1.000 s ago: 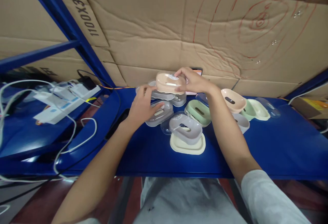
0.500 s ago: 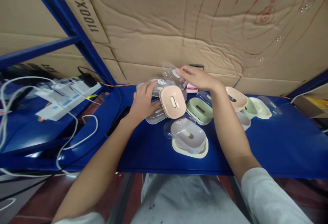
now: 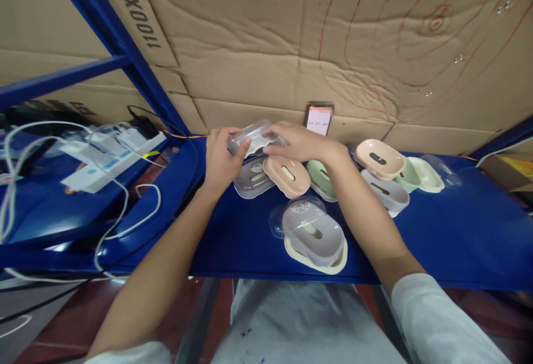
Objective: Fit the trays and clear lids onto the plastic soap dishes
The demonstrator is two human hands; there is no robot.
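Note:
Both hands are at the back of the blue table. My left hand [image 3: 222,158] is closed round the left side of a soap box with a clear lid [image 3: 252,135], thumb in front. On the right side of that same box, my right hand [image 3: 297,143] grips with bent fingers, partly hiding it. Just below lie a grey soap box under a clear lid [image 3: 254,178] and a peach soap dish [image 3: 287,176]. A green soap dish [image 3: 321,180] sits under my right forearm, which partly covers it.
In front stands a grey soap dish [image 3: 314,236] on a cream tray [image 3: 341,261], with clear lids. To the right are peach [image 3: 378,158], grey [image 3: 387,192] and cream dishes [image 3: 427,175]. A phone [image 3: 320,119] leans on the cardboard; a power strip [image 3: 112,164] with cables is left.
My right hand has moved left and down, and both hands now hold the lidded box, lifted and tilted. The peach dish lies lower, and the phone at the back shows more fully.

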